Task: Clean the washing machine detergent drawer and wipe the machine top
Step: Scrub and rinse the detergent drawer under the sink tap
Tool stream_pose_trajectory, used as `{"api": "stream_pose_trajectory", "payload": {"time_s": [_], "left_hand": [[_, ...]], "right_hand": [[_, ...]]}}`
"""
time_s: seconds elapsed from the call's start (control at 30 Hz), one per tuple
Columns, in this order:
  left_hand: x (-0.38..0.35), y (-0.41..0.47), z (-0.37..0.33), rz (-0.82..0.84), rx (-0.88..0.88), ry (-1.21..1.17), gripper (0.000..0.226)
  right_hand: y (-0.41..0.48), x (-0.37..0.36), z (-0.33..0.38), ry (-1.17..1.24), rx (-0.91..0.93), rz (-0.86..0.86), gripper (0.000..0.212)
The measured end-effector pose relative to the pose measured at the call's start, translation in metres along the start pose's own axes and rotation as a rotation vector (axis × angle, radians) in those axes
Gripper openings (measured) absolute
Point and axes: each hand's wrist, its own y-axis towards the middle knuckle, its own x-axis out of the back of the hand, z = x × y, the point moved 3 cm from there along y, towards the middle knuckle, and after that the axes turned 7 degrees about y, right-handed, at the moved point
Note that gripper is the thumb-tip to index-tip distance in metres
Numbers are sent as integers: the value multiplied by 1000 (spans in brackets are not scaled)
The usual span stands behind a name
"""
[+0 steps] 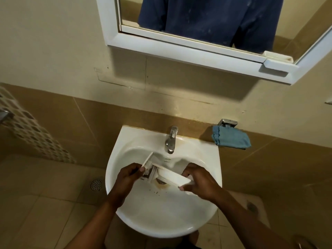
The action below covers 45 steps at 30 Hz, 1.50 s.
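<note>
The white detergent drawer (168, 176) hangs over the bowl of the white sink (161, 212), below the chrome tap (171, 140). My left hand (128, 177) grips its left end, thumb pressed on the compartment section. My right hand (196, 182) grips the right end, fingers curled round the front panel. A brown stain and dark specks lie around the drain under the drawer. No water is visibly running from the tap.
A blue cloth (230, 139) hangs from a metal holder (227, 122) on the wall right of the sink. A white-framed mirror (197, 33) is above. A floor drain (96, 184) sits in the tiles at the left.
</note>
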Motion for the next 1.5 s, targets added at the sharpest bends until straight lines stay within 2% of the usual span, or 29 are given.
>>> {"api": "stream_pose_trajectory", "payload": {"time_s": [0.07, 0.13, 0.27, 0.33, 0.43, 0.5, 0.57, 0.63, 0.7, 0.77, 0.83, 0.9, 0.93, 1.0, 1.07, 1.1, 1.17, 1.27, 1.33, 1.43, 1.5], "left_hand": [[4, -5, -2, 44, -14, 7, 29], [8, -8, -3, 91, 39, -51, 50], [14, -2, -4, 59, 294, -11, 97], [15, 5, -3, 100, 465, 73, 109], [12, 10, -10, 123, 653, 122, 101], [6, 13, -20, 117, 655, 128, 76], [4, 18, -23, 63, 580, 124, 44], [5, 22, -23, -9, 498, 147, 26], [8, 22, -24, -80, 364, 205, 22], [10, 19, -29, -147, 191, 311, 24], [11, 13, -34, -175, 30, 357, 31], [12, 10, -40, -179, -118, 350, 32], [12, 8, -44, -157, -194, 348, 31], [12, 4, -49, -121, -361, 378, 33], [13, -1, -49, -85, -543, 461, 47], [13, -2, -45, -55, -633, 517, 55], [14, -4, -37, 15, -766, 595, 64], [22, -4, -34, 36, -827, 675, 58], [30, 0, -32, 10, -868, 766, 53], [38, 5, -30, 25, -848, 813, 56], [41, 3, -30, 19, -816, 803, 59]], "right_hand": [[-10, -11, -1, 41, 17, -6, 40], [-19, -19, -2, 91, 31, -9, 41], [-32, -25, 4, 69, 106, -27, 40], [-33, -25, 9, 1, 170, -43, 40], [-31, -27, 16, -104, 295, -95, 38], [-32, -29, 20, -139, 395, -123, 28], [-38, -34, 25, -152, 491, -127, 17], [-46, -36, 28, -107, 518, -148, 17], [-53, -27, 29, -9, 467, -240, 31], [-61, -12, 27, 67, 435, -470, 31], [-71, 2, 21, 143, 314, -729, 27], [-75, 7, 9, 327, 3, -903, 36], [-70, 7, 1, 512, -197, -889, 49], [-59, -5, -9, 969, -506, -677, 71], [-49, -11, -4, 1289, -550, -466, 76], [-47, -12, 1, 1361, -507, -438, 71], [-45, -10, 9, 1339, -438, -476, 60], [-47, -7, 14, 1237, -375, -548, 62], [-49, -5, 14, 1228, -288, -563, 50], [-48, -7, 14, 1167, -265, -498, 40], [-48, -7, 13, 1094, -258, -479, 48]]}}
